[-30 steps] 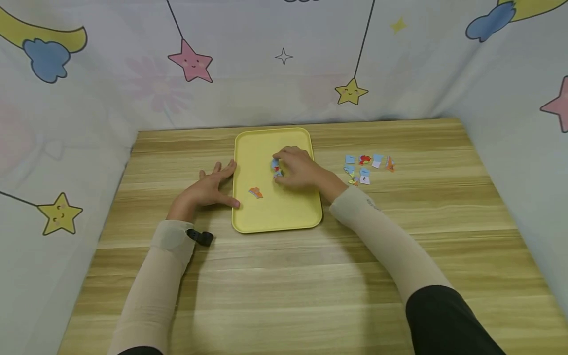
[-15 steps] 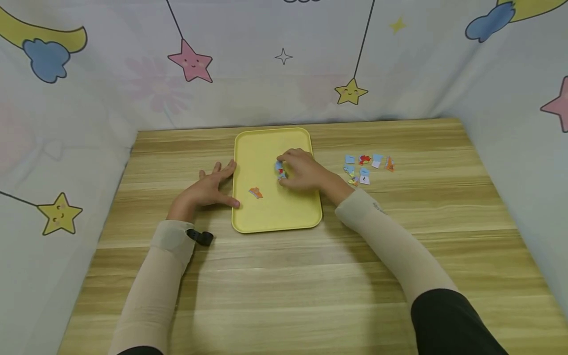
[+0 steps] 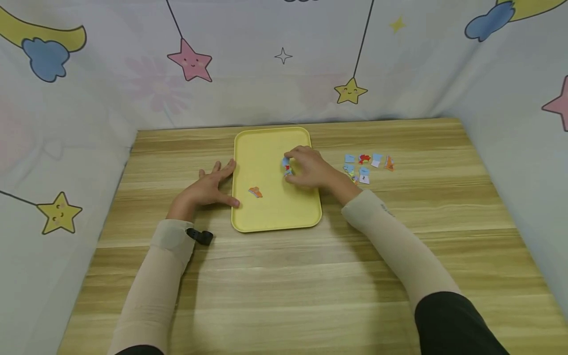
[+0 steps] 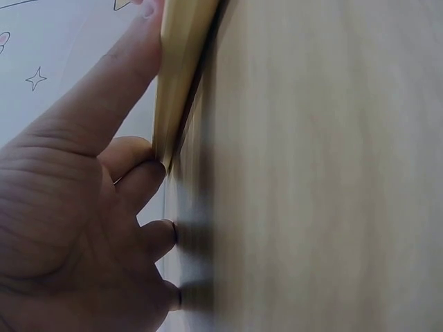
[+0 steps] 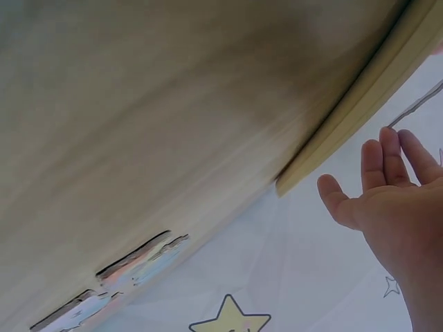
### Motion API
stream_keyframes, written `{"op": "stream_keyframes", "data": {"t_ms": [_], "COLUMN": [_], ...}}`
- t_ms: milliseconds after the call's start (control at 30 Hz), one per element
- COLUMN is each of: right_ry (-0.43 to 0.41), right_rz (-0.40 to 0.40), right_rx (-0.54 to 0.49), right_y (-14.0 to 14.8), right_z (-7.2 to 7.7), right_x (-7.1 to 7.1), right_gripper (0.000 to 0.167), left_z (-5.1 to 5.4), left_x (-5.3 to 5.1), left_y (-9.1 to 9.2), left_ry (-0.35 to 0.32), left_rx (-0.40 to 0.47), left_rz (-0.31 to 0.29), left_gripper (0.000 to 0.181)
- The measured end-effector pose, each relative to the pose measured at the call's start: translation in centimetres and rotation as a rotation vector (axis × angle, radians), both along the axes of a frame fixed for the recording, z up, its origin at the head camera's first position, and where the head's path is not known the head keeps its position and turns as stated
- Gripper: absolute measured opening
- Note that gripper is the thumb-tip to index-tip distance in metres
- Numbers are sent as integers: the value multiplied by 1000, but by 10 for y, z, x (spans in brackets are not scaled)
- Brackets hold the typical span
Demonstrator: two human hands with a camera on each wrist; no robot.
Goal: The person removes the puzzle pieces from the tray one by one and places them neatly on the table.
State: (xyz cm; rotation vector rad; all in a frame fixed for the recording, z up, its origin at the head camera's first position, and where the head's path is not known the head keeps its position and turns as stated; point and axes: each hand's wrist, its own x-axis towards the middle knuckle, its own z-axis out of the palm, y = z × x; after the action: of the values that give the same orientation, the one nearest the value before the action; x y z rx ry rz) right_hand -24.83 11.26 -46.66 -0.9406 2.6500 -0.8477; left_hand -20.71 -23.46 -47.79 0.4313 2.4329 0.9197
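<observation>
A strip of small blue, white and red puzzle pieces [image 3: 286,167] lies on the yellow tray [image 3: 275,217]. My right hand [image 3: 310,168] holds it between thumb and index fingertips at its two ends. In the right wrist view the same right hand [image 5: 401,207] shows beyond the tray edge, with the strip out of sight. At the tray's left side rests my left hand [image 3: 208,188], fingers spread, its thumb over the rim. In the left wrist view the left thumb [image 4: 104,97] lies along the tray edge [image 4: 180,62]. One orange puzzle piece [image 3: 255,192] lies alone on the tray.
Several loose puzzle pieces lie on the wooden table [image 3: 275,291] right of the tray, among them a red one [image 3: 364,159] and an orange one [image 3: 389,163]. A white curtain [image 3: 266,88] with printed stars stands behind and at both sides.
My right hand has slid to the right across the tray, and the strip of puzzle pieces has moved with it. The left hand and the orange piece have stayed put.
</observation>
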Motion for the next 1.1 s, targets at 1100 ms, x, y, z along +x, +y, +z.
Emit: {"op": "stream_keyframes", "data": {"t_ms": [1100], "right_ry": [25], "right_rz": [-8], "right_rx": [-62], "right_y": [37], "right_z": [-4], "right_x": [11], "right_gripper": [65], "left_z": [-1], "left_x": [-1], "left_y": [-1], "left_ry": [-12], "left_rx": [6], "left_rz": [-5], "left_gripper": [129]}}
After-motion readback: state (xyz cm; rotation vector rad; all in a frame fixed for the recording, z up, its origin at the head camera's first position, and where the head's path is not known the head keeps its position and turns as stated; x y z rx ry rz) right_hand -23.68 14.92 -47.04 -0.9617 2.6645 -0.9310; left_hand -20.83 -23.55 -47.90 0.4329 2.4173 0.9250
